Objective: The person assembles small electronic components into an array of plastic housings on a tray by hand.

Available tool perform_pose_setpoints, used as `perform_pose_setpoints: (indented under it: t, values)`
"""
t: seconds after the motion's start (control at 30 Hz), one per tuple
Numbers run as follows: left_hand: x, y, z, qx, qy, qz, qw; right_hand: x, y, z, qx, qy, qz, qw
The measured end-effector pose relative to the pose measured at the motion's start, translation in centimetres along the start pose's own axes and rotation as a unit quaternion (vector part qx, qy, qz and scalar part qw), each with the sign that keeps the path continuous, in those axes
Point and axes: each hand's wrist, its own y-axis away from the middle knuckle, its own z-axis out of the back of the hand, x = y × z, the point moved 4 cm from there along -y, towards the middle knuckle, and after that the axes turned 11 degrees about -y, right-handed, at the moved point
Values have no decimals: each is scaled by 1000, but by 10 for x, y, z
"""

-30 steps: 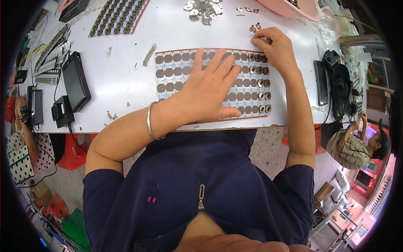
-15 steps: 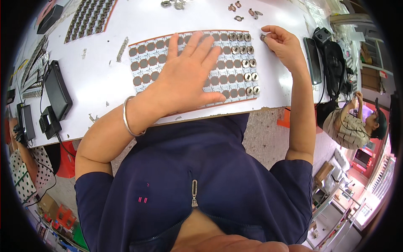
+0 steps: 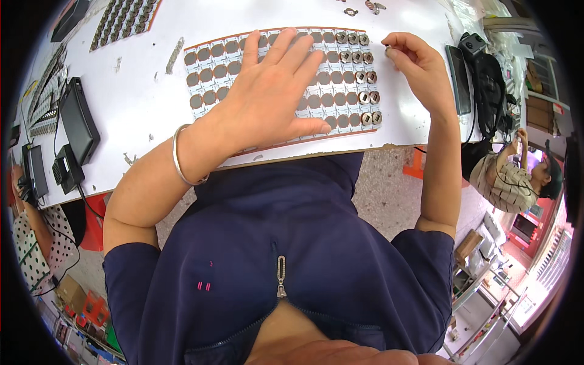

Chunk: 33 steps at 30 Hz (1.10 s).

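A panel of joined small circuit boards (image 3: 328,98) lies on the white table in front of me, with rows of grey round pads between orange-brown edge strips. My left hand (image 3: 271,88) rests flat across its middle with fingers spread, hiding part of several rows. Round silver metal pieces (image 3: 364,97) sit on the pads of the right-hand columns. Just off the panel's upper right corner, my right hand (image 3: 421,67) is closed in a pinch. Between its thumb and forefinger is a small metal piece (image 3: 388,48), mostly covered by the fingertips.
Loose metal pieces (image 3: 351,12) lie beyond the panel. Another filled panel (image 3: 125,23) is at the far left, near a black box-shaped device (image 3: 79,120). To the right are a dark phone-like slab (image 3: 458,79) and a black bag (image 3: 485,100). Other people sit at both sides.
The table and panel appear higher in the view. My left hand stays flat on the panel. My right hand keeps its pinch beside the panel's corner, turned slightly.
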Motion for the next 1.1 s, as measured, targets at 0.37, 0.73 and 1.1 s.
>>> perform_pose_setpoints:
  t: [0.37,0.73,1.1]
  values:
    - [1,0,-3,0,-13,3,1000,38,11,-43,114,18,-12,993]
    - [1,2,-5,-16,-7,6,1000,45,6,-59,154,132,74,976]
    - [1,2,-4,-16,-27,-1,1000,22,44,-63,-84,181,180,963]
